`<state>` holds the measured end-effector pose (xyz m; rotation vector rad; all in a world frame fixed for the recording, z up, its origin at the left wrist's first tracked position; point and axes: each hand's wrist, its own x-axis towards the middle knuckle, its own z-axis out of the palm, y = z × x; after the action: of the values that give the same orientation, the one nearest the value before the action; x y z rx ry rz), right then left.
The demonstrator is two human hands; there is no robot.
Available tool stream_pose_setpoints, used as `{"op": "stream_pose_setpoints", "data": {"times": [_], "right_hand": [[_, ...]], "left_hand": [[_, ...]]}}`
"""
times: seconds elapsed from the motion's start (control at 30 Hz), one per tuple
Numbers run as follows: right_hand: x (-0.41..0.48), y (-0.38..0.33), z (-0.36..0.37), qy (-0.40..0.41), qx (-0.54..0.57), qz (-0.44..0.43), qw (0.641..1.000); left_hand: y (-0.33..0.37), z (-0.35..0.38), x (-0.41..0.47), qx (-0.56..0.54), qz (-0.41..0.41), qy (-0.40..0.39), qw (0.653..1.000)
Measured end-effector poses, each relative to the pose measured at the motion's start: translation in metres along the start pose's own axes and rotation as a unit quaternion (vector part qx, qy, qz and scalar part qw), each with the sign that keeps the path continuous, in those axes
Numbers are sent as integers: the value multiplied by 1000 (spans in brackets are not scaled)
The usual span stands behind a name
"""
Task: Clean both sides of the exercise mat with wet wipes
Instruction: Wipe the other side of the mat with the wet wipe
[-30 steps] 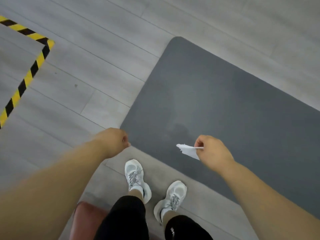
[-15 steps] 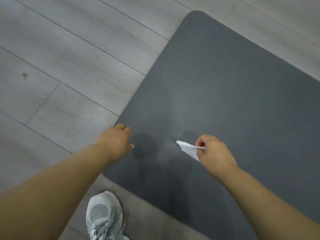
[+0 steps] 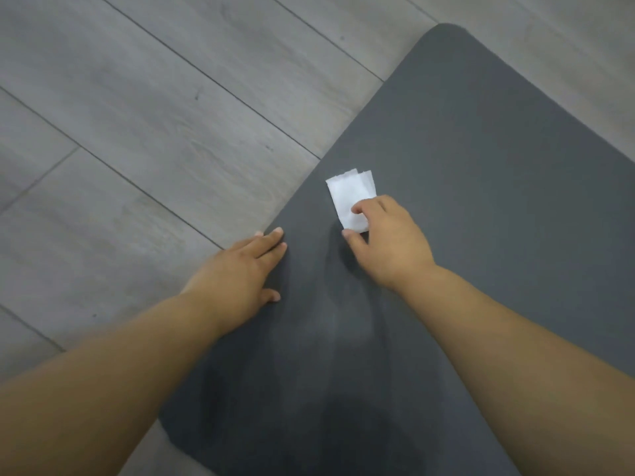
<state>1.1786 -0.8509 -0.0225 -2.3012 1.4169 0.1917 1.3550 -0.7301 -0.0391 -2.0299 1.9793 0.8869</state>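
A dark grey exercise mat (image 3: 481,166) lies flat on the floor and fills the right and lower part of the view. A folded white wet wipe (image 3: 348,194) lies on the mat near its left edge. My right hand (image 3: 388,238) holds the wipe's near end between curled fingers and thumb and keeps it down on the mat. My left hand (image 3: 240,269) rests flat on the mat's left edge, fingers straight, partly over the floor.
Grey wood-look floor planks (image 3: 154,115) surround the mat on the left and at the top. The mat's rounded far corner (image 3: 446,29) sits at the top right.
I have bent down closer to the mat. My right hand has brought the wipe down from the air onto the mat. My left hand has uncurled and laid flat on the mat's edge.
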Motion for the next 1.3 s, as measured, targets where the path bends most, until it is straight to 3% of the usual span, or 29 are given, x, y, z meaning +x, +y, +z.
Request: {"op": "stream_pose_setpoints", "data": {"times": [0.2, 0.47, 0.57, 0.7, 0.8, 0.93, 1.1, 1.3], "right_hand": [[35, 3, 21, 54, -65, 5, 996], [48, 16, 37, 142, -12, -60, 988], [77, 19, 20, 175, 34, 15, 984], [111, 11, 2, 134, 7, 58, 989], [109, -1, 13, 106, -19, 5, 994], [69, -25, 44, 87, -4, -94, 992], [-13, -69, 90, 43, 49, -220, 973], [-104, -104, 120, -80, 73, -330, 938]], "left_hand": [[-5, -1, 4, -17, 14, 4, 1000], [-12, 3, 4, -23, 34, 1, 999], [-16, 4, 7, -36, 35, -10, 999], [-24, -1, 9, -66, 37, -17, 997], [-34, 4, -3, -79, 14, 22, 997], [-54, 18, -26, -30, 55, 146, 987], [-91, 34, -56, 35, 19, 142, 989], [-105, 48, -93, 30, -43, 123, 991]]}}
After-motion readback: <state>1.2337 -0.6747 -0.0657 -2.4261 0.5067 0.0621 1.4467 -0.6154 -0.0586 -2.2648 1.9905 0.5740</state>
